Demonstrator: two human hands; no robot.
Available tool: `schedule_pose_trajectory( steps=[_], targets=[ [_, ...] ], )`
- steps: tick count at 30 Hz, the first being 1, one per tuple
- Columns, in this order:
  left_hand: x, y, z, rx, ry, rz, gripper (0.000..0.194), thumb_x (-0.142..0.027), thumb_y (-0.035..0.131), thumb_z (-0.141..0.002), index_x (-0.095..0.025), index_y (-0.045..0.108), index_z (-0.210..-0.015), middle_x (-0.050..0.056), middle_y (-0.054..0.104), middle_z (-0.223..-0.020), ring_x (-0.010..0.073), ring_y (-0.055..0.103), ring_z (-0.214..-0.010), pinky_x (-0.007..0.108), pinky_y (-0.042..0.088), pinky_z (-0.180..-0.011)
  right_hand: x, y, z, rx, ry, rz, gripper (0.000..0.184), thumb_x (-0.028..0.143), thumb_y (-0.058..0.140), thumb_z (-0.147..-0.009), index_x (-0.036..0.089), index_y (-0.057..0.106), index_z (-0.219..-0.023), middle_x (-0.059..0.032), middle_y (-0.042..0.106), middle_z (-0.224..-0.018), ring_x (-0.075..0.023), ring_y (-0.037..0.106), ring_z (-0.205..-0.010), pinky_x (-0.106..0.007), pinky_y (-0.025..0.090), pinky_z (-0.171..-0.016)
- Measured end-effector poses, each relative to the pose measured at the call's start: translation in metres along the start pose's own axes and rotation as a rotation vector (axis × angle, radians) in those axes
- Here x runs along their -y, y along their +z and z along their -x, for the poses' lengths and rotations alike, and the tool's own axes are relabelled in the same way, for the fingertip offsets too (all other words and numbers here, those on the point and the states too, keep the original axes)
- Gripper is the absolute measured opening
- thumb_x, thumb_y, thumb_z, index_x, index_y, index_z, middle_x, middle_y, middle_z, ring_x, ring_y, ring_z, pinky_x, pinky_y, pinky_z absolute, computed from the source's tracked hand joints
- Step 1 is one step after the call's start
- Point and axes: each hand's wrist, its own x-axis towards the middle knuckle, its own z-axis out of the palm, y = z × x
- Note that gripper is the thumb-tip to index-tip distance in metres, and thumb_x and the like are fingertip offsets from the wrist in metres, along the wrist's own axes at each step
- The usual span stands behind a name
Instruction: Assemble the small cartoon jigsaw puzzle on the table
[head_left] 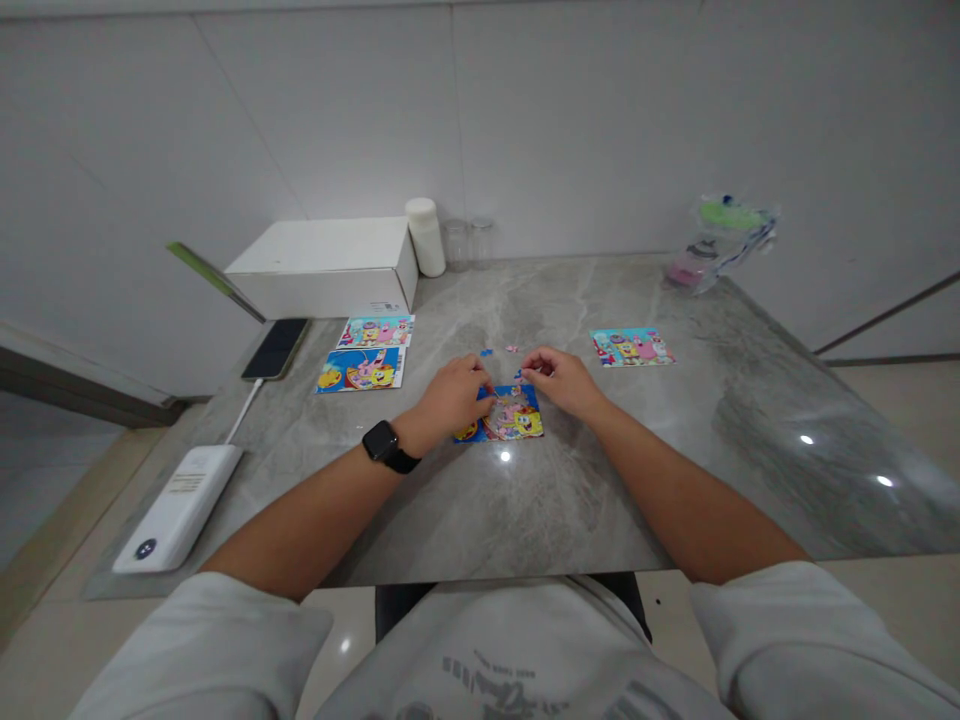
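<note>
A small cartoon jigsaw puzzle [527, 424] in blue, yellow and pink lies on the table before me, with a bare greyish patch in its middle. My left hand [454, 400] rests over its left side, thumb and bent fingers a little apart on its upper edge. Just past the upper right corner, my right hand [561, 380] pinches a small blue puzzle piece [518, 376] between thumb and fingertips. Beyond the hands lie loose blue pieces [487, 352] and a pink piece [512, 349].
Two picture cards [361, 370] lie to the left, and another card [632, 347] to the right. A phone [276, 349] is cabled to a white power bank [180, 505]. At the back stand a white box [322, 265], a white bottle [426, 238], clear jars and a plastic bag [720, 245].
</note>
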Motion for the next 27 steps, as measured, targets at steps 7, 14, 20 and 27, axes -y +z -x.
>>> schedule_pose_trajectory(
  steps=[7, 14, 20, 27],
  targets=[
    [-0.002, 0.007, -0.014, 0.083, -0.009, -0.035, 0.009, -0.030, 0.082, -0.084, -0.022, 0.083, -0.088, 0.010, 0.066, -0.102, 0.0266, 0.062, -0.092, 0.039, 0.051, -0.086, -0.005, -0.005, -0.001, -0.043, -0.007, 0.006, 0.010, 0.031, 0.072, -0.083, 0.023, 0.073, -0.088, -0.0018, 0.074, -0.081, -0.0167, 0.059, -0.070, -0.030, 0.047, -0.069],
    [0.006, 0.015, -0.018, 0.076, -0.021, 0.031, 0.002, -0.025, 0.081, -0.078, -0.023, 0.081, -0.078, 0.007, 0.065, -0.092, 0.0230, 0.061, -0.083, 0.037, 0.053, -0.083, -0.007, -0.006, -0.003, -0.043, 0.007, -0.011, 0.004, 0.026, 0.073, -0.083, 0.023, 0.074, -0.087, -0.0008, 0.074, -0.081, -0.0166, 0.061, -0.071, -0.030, 0.046, -0.069],
    [0.012, 0.017, -0.022, 0.094, -0.025, 0.059, 0.004, -0.026, 0.082, -0.075, -0.023, 0.079, -0.074, 0.006, 0.065, -0.085, 0.0213, 0.059, -0.078, 0.035, 0.051, -0.078, -0.007, -0.004, -0.002, -0.027, -0.009, -0.030, 0.004, 0.025, 0.072, -0.082, 0.023, 0.073, -0.085, -0.0002, 0.073, -0.080, -0.0160, 0.059, -0.069, -0.029, 0.046, -0.068],
    [0.004, 0.013, -0.014, 0.118, 0.009, 0.029, 0.003, -0.025, 0.077, -0.080, -0.023, 0.075, -0.078, 0.005, 0.073, -0.087, 0.0235, 0.065, -0.084, 0.037, 0.051, -0.082, -0.011, -0.002, -0.003, 0.002, -0.026, -0.018, 0.006, 0.026, 0.071, -0.082, 0.023, 0.074, -0.086, -0.0002, 0.073, -0.080, -0.0157, 0.060, -0.070, -0.029, 0.046, -0.069]
  ],
)
